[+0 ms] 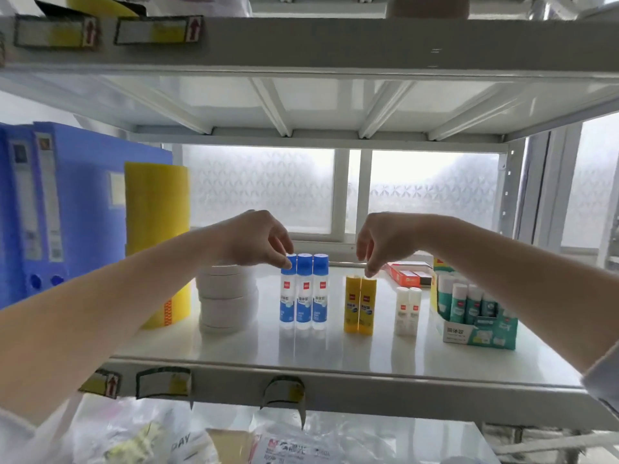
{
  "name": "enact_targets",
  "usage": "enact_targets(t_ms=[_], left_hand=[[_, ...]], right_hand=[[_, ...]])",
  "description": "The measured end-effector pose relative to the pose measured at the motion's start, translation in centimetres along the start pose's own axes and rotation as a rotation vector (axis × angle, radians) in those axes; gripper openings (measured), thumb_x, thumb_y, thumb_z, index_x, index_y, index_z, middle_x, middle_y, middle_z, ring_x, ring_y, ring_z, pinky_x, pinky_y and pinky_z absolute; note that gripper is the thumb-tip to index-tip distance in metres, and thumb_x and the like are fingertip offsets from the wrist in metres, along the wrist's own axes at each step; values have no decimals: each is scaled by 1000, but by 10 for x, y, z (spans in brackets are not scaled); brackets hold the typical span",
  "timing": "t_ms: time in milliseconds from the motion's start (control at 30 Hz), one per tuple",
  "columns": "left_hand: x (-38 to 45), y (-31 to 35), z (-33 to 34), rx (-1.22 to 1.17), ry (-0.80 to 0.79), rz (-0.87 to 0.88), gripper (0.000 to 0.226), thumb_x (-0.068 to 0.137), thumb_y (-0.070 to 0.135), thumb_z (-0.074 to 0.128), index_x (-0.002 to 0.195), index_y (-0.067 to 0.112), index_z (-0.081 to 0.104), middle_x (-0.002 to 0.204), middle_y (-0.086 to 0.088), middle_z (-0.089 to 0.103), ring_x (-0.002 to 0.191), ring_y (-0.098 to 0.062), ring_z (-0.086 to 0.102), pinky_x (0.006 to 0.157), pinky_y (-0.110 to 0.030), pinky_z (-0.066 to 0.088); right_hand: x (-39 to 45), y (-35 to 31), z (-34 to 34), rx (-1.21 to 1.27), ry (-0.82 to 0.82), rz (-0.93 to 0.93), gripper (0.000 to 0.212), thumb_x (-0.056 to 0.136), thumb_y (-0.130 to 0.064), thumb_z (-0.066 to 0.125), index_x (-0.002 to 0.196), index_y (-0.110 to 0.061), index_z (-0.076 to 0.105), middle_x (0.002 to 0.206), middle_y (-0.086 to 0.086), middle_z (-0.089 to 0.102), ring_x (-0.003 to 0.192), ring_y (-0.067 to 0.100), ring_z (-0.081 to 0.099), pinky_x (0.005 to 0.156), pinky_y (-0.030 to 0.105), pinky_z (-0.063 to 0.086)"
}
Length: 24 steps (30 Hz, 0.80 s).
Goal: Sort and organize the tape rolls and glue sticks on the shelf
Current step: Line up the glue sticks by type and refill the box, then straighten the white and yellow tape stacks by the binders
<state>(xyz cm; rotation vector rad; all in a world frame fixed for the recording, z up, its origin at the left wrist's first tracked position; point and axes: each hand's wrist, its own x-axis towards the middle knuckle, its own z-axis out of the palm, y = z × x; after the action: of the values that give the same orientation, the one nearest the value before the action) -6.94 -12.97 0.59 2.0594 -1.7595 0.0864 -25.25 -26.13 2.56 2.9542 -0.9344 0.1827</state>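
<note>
Three blue-capped glue bottles [304, 293] stand side by side on the white shelf [335, 349]. My left hand [254, 239] pinches the cap of the leftmost one. Two yellow glue sticks [360, 304] stand to their right, and my right hand [385, 239] touches the top of the right one with its fingertips. Two small white glue sticks [407, 309] stand further right. A stack of white tape rolls [226, 296] sits left of the bottles, partly behind my left forearm. A tall stack of yellow tape rolls [157, 222] stands behind it.
Blue binders [50, 209] fill the shelf's left end. A teal display box of glue sticks [475, 316] sits at the right, with an orange box [405, 274] behind. The upper shelf [335, 45] hangs low overhead. Bags and packets [201, 440] lie on the shelf below.
</note>
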Motion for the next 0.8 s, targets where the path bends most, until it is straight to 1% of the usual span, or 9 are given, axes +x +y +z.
enact_targets(t_ms=[100, 200, 333, 467, 533, 567, 633, 700, 800], left_hand=[[-10, -19, -7, -4, 26, -38, 27, 77, 26, 76, 102, 18, 69, 91, 8, 71, 87, -7, 67, 85, -26, 54], [-16, -35, -12, -11, 61, -73, 35, 77, 27, 76, 109, 17, 67, 98, 5, 70, 91, -9, 67, 88, -27, 53], [-21, -54, -17, -33, 79, -102, 40, 76, 29, 77, 112, 17, 65, 102, 4, 69, 94, -8, 66, 86, -24, 52], [-27, -73, -25, -50, 87, -132, 44, 76, 30, 77, 116, 17, 63, 106, 5, 67, 95, -6, 64, 80, -18, 50], [-31, -84, -30, -22, 125, -151, 49, 76, 32, 77, 120, 17, 61, 112, 4, 65, 98, -8, 62, 76, -15, 47], [-33, -89, -32, -16, 155, -167, 53, 76, 33, 76, 123, 18, 58, 116, 3, 64, 101, -10, 60, 78, -17, 47], [-38, -101, -32, -80, 212, -217, 67, 75, 35, 77, 133, 17, 49, 128, -1, 58, 113, -14, 57, 86, -24, 48], [-43, -111, -26, -206, 240, -281, 80, 74, 34, 77, 141, 14, 37, 138, -6, 49, 124, -20, 51, 88, -26, 45], [-51, -125, -6, -359, 206, -372, 94, 73, 34, 77, 147, 11, 24, 148, -10, 39, 132, -23, 43, 94, -27, 41]], right_hand=[[13, -15, 3, 2, 5, -24, 36, 78, -21, 76, 111, -8, 69, 107, 4, 69, 97, 18, 61, 90, 30, 48], [23, -27, 4, -2, 18, -50, 36, 79, -21, 75, 111, -9, 68, 107, 3, 69, 93, 15, 59, 85, 27, 46], [37, -39, 4, -21, 31, -71, 37, 77, -24, 76, 110, -10, 68, 107, 3, 69, 96, 17, 61, 86, 29, 49], [50, -59, 0, -15, 40, -108, 38, 78, -24, 76, 112, -9, 67, 107, 1, 69, 92, 14, 58, 83, 27, 47], [59, -71, 0, -2, 66, -128, 40, 78, -26, 76, 113, -9, 67, 109, 2, 68, 91, 14, 57, 84, 27, 47], [64, -78, 1, 8, 87, -139, 42, 77, -27, 77, 113, -10, 67, 110, 2, 67, 93, 15, 57, 85, 28, 47], [74, -92, 6, 44, 124, -161, 49, 75, -32, 78, 117, -12, 64, 118, 2, 63, 101, 18, 56, 94, 33, 47], [83, -109, 14, 128, 132, -185, 62, 72, -36, 79, 125, -14, 57, 126, 3, 57, 112, 21, 54, 100, 37, 45], [91, -134, 34, 255, 97, -153, 81, 69, -37, 81, 136, -9, 45, 134, 8, 53, 119, 25, 52, 102, 38, 44]])
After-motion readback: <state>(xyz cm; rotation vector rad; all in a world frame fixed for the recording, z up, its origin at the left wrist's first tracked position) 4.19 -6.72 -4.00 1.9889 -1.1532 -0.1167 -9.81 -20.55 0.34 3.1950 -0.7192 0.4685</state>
